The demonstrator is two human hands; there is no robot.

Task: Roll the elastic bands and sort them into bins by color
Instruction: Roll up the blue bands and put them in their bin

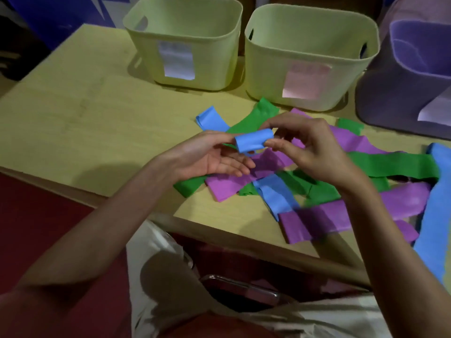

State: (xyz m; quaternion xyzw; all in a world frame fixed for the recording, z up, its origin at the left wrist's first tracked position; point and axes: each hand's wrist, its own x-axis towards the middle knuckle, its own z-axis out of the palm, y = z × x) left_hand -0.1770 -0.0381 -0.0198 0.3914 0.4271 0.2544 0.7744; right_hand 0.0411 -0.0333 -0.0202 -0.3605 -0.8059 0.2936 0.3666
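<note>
I held the rolled blue band (253,140) between my hands above the pile of loose bands (317,189) on the table (73,123). My left hand (214,157) pinched its left end, lower fingers spread; my right hand (305,147) pinched its right end. Two green bins (185,67) and a purple bin (400,93) stood behind.

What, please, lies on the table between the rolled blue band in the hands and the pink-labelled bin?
In the head view, a green band lies between the rolled blue band and the pink-labelled bin.
</note>
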